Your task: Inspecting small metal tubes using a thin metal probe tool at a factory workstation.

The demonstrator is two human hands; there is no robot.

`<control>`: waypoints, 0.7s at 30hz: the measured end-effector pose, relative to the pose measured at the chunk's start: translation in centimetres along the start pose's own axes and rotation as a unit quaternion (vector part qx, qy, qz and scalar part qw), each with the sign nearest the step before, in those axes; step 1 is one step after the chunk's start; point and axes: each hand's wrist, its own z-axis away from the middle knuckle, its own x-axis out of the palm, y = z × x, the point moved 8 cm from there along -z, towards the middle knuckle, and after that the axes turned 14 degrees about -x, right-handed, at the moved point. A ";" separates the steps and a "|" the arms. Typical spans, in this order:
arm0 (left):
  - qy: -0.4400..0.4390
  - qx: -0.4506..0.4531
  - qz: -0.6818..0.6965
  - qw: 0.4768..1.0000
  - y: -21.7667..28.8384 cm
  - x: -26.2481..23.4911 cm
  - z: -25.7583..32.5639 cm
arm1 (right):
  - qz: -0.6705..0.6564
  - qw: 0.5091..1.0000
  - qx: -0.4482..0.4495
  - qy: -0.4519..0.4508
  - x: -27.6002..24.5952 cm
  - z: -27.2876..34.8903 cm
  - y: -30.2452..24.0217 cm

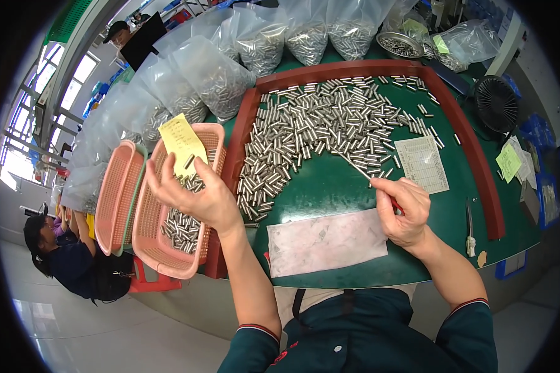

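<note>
Where the picture bends at nine o'clock, we see a person in dark clothes (62,255) beside the bench, and above them a row of clear plastic bags (211,74) of metal pins running up toward twelve o'clock. Next comes a pink basket (115,196) standing on edge against a second pink basket (162,248), which holds a heap of small silver pins (180,227) and a yellow paper slip (182,143) propped at its upper rim. Our left hand (193,189) hovers over that second basket with the fingers spread and loose; a pin or two (188,161) sits at the fingertips, though we cannot tell whether it is pinched or just falling away. Moving toward the middle, a green table (330,183) framed by a red-brown raised rim (233,149) carries a broad scatter of steel pins (317,130) spreading from ten o'clock up to one o'clock, with a pale plastic sheet (326,242) lying near six o'clock. Our right hand (404,211) is closed around a thin rod with a red handle (379,186), whose tip points up-left into the scatter's lower edge. Just beyond the hand at two o'clock lies a printed paper form (422,163). Farther right we find a metal bowl (399,45) of pins at one o'clock, a small black fan (496,102), and yellow-green notes (509,163) at three o'clock.
</note>
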 end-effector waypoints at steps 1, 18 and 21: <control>-0.001 -0.001 -0.001 1.000 0.0 0.2 0.2 | -0.001 1.000 0.001 -0.001 0.0 -0.1 -0.1; -0.441 0.147 0.057 0.883 5.9 11.5 11.2 | 0.008 1.000 0.005 0.017 -0.4 0.0 0.8; -0.420 0.187 0.043 0.887 6.0 11.4 12.7 | 0.010 1.000 -0.012 0.025 -0.4 -0.2 0.4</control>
